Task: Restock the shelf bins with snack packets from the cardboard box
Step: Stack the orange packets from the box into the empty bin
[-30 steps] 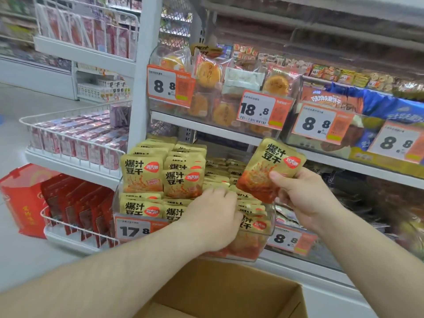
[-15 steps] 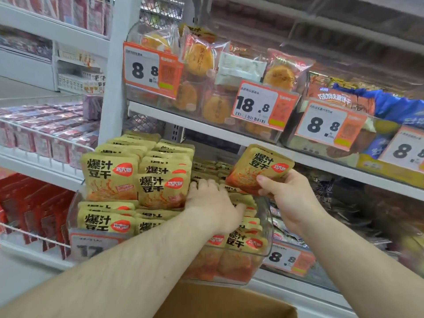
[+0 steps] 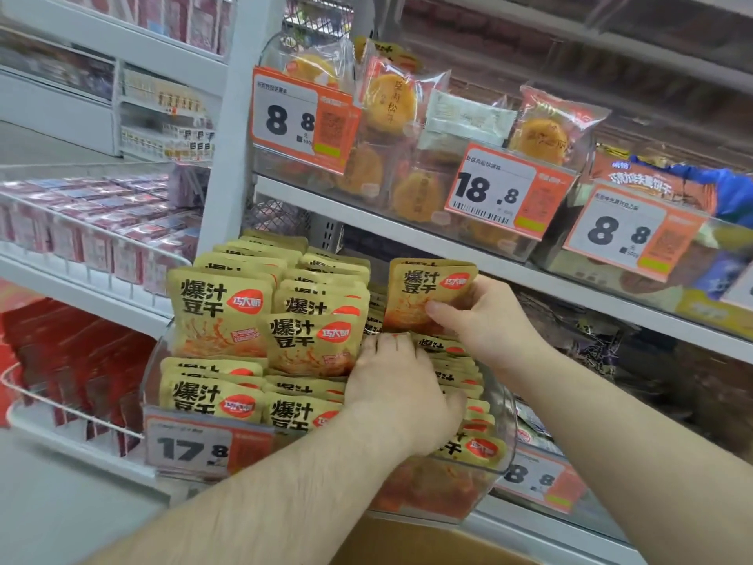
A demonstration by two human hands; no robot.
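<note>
Since a second ago the packet (image 3: 428, 295) has dropped from above the bin (image 3: 507, 422) to just over its right-hand row, now upright. Right hand (image 3: 485, 320) pinches it at the lower edge, thumb on the front. Left hand (image 3: 397, 385) lies with fingers pressed among the packets, parting the rows; it grips nothing. Box (image 3: 428, 544) sits below the bin.

Judgement: keep the gap held open, slide the packet down face-forward, level with its neighbours.

Legible: packets read 爆汁豆干; bin tag (image 3: 191, 448) "17.8"; upper-shelf tags "8.8", "18.8", "8.8"
</note>
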